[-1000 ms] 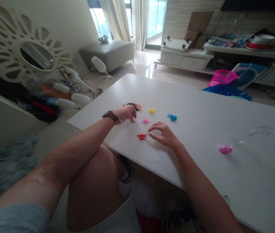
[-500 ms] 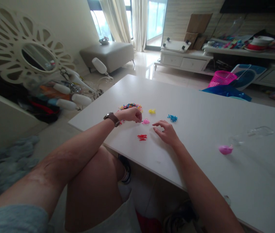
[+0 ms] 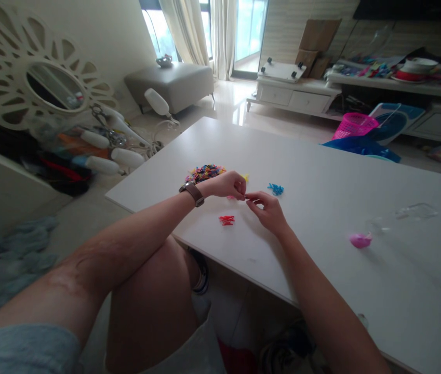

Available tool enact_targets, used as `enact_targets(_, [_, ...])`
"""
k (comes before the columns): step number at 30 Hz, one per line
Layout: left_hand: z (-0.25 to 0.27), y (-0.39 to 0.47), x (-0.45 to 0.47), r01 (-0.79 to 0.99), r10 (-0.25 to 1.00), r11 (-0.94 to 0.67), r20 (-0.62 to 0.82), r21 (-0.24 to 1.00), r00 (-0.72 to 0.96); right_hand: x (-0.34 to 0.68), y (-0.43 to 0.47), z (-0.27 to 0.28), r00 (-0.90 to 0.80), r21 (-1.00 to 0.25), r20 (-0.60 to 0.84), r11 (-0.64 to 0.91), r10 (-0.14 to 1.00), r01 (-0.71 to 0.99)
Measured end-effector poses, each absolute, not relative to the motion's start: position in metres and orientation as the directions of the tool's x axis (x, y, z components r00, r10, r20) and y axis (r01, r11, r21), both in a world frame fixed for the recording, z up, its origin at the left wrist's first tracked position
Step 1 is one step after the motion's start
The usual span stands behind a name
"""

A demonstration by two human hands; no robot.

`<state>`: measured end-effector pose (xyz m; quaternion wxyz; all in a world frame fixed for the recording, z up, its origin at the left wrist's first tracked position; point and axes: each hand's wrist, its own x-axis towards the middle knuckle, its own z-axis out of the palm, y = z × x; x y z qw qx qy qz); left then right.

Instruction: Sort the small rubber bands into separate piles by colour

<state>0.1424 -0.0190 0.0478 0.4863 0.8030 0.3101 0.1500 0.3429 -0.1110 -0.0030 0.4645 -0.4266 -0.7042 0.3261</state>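
Observation:
My left hand (image 3: 231, 185), with a brown-strapped watch on its wrist, is closed in a pinch on a tiny dark piece at its fingertips. My right hand (image 3: 267, 209) meets it from the right, thumb and fingers curved with a narrow gap between them. Under my left hand, a pink pile (image 3: 230, 197) is mostly hidden. Beyond it a yellow pile (image 3: 246, 177) shows only in part. Small red pieces (image 3: 227, 221) lie nearer to me, and blue pieces (image 3: 276, 189) lie past my right hand. Behind my left wrist is a mixed multicoloured heap (image 3: 206, 171).
All the piles lie on a white table (image 3: 313, 270). To the right are a pink pouch-like object (image 3: 360, 240) and a clear transparent object (image 3: 417, 210). A pink basket (image 3: 355, 126) stands past the far edge, and lamp arms with white shades (image 3: 127, 157) are on the left.
My left hand has moved right with the tiny dark piece, from beside the pink pile to my right fingertips. It now covers most of the pink pile. My right hand has barely moved.

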Motion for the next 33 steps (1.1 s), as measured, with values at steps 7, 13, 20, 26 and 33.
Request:
enact_targets(7, [0.048, -0.013, 0.141, 0.42, 0.708, -0.394, -0.022, 0.817, 0.706, 0.35, -0.107, -0.002, -0.009, -0.85, 0.393, 0.368, 0.919, 0.377])
enact_targets(13, [0.037, -0.003, 0.125, 0.636, 0.85, -0.347, -0.055, 0.689, 0.523, 0.362, -0.1, -0.005, 0.233, -0.899, 0.356, 0.264, 0.905, 0.349])
enact_targets(20, [0.024, -0.004, 0.12, 0.577, 0.795, -0.32, -0.118, 0.751, 0.595, 0.369, -0.095, -0.009, 0.308, -0.903, 0.36, 0.245, 0.88, 0.354])
enact_targets(26, [0.025, -0.002, 0.116, 0.542, 0.816, -0.284, -0.098, 0.791, 0.57, 0.382, -0.089, -0.011, 0.34, -0.918, 0.331, 0.216, 0.88, 0.333])
enact_targets(33, [0.041, -0.005, 0.111, 0.534, 0.871, -0.234, -0.069, 0.812, 0.487, 0.409, -0.087, -0.003, 0.2, -0.9, 0.211, 0.111, 0.957, 0.421])
